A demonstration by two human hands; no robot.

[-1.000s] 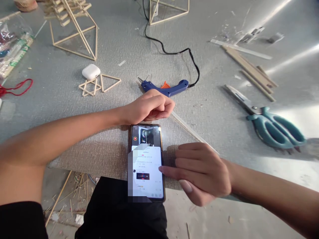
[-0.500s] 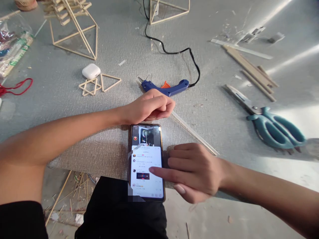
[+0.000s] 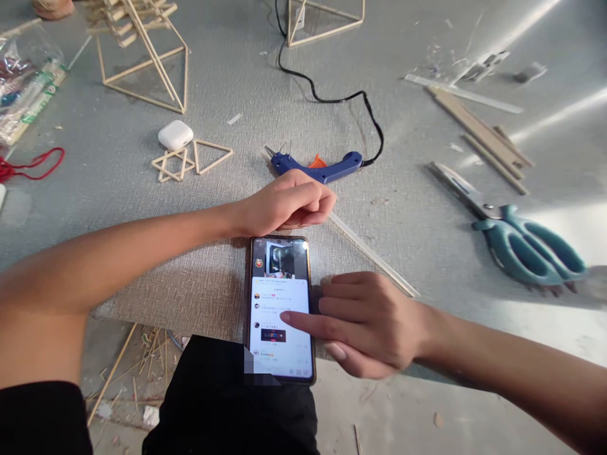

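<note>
A lit phone (image 3: pixel 284 354) lies at the table's near edge, its screen showing lines of text and small pictures. My right hand (image 3: pixel 367 322) points its index finger at the screen, the other fingers curled and holding nothing. Whether the fingertip touches the glass, I cannot tell. Just above the phone, my left hand (image 3: pixel 291 201) rests on the table with its fingers curled closed. A clear glue stick (image 3: pixel 374 253) runs out from beside those fingers; whether they grip it is hidden. Right behind the left hand lies a blue glue gun (image 3: pixel 341 169) with an orange trigger.
Teal-handled scissors (image 3: pixel 526 243) and wooden strips (image 3: pixel 478 129) lie to the right. A white earbud case (image 3: pixel 175 134), small stick shapes (image 3: pixel 211 157) and a larger stick frame (image 3: pixel 142 69) stand left. A black cord (image 3: pixel 327 100) trails backward. Red string (image 3: pixel 35 170) lies far left.
My right index finger has shifted slightly up and left over the screen, and its thumb has moved up and left. My left hand stays put on the table.
</note>
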